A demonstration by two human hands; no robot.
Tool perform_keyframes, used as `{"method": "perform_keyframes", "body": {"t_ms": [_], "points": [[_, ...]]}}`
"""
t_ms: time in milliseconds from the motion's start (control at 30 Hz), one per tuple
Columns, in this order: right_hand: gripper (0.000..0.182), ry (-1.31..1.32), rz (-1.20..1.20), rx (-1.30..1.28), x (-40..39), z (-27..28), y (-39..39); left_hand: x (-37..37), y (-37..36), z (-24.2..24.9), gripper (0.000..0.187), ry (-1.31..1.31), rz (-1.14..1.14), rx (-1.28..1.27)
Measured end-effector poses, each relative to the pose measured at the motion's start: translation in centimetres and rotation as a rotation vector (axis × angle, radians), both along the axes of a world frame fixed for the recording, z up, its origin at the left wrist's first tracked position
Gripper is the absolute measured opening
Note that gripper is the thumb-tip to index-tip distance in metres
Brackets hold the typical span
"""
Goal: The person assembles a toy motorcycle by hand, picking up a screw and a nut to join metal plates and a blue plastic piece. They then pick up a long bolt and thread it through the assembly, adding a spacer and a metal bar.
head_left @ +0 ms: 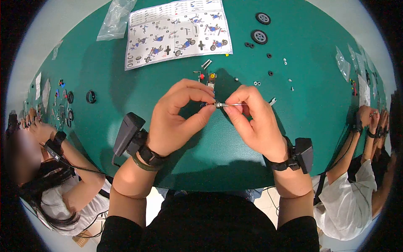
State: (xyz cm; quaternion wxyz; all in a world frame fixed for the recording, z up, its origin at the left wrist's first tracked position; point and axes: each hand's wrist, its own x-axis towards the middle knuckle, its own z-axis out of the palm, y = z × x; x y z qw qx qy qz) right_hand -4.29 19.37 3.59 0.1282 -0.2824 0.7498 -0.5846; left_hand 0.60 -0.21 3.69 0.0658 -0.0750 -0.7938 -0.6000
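My left hand [180,113] is closed in a pinch on a small metal part [218,104], mostly covered by the thumb and fingertips. Opposite it, my right hand [257,122] pinches a thin metal rod [235,104] whose left end meets that part. Whether the rod is a tool or a piece of the model cannot be made out. Just beyond my left fingertips lies a small assembly with a yellow round piece [213,76]. Beside it is a red piece [202,77], and two long screws [206,64] lie farther back.
A printed instruction sheet [178,33] and a clear plastic bag [115,21] lie at the back of the green table [310,105]. Two wheels [259,37], black rings [269,55] and small nuts [257,83] sit to the right. People work at both sides.
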Motion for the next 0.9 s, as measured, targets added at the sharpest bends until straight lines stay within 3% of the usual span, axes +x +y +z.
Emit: {"method": "perform_keyframes", "body": {"t_ms": [67,267,367,467,767,900], "points": [[0.013,0.040,0.002,0.031,-0.2,0.2,0.0,0.0,0.0,0.1,0.014,0.001,-0.002,-0.009],[0.012,0.541,-0.073,0.161,-0.9,0.3,0.0,0.1,0.0,0.1,0.013,-0.006,0.007,-0.010],[0.013,0.589,-0.057,0.194,-0.9,0.3,-0.1,0.0,0.0,0.1,0.013,0.000,0.016,-0.038],[0.013,0.531,-0.022,0.256,-0.8,0.2,0.1,0.1,0.1,0.1,0.013,-0.004,0.026,-0.021],[0.016,0.163,-0.030,0.038,0.3,-0.1,-0.3,0.1,0.1,0.0,0.013,-0.010,0.029,-0.009],[0.015,0.304,-0.025,0.005,-0.5,-0.4,-0.4,0.0,0.0,0.0,0.013,0.001,0.024,-0.006]]}}
